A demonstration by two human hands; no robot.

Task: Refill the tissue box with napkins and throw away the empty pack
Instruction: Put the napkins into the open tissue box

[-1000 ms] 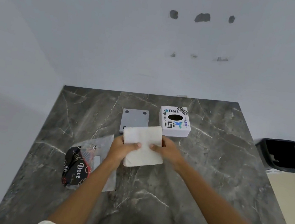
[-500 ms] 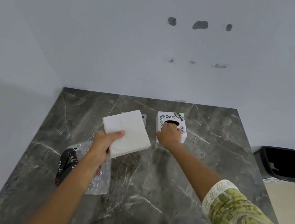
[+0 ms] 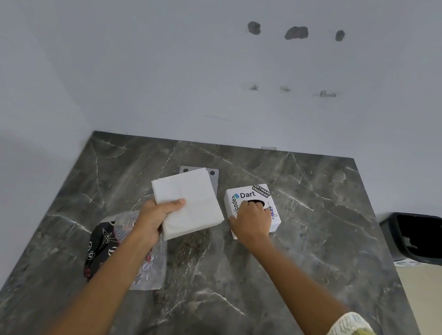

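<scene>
Holding napkin stack (image 3: 187,205) in left hand (image 3: 154,216), thumb clamped on top, stack raised over tabletop (image 3: 300,263). Right hand (image 3: 253,220) gripping tissue box (image 3: 252,206), fingers curled at its top hole. Box sits just right of stack, nearly touching. Empty pack (image 3: 117,249) lies under left forearm; bin (image 3: 425,238) far right on floor.

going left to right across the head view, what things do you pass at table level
empty napkin pack → left hand → stack of napkins → right hand on the tissue box → black bin
</scene>
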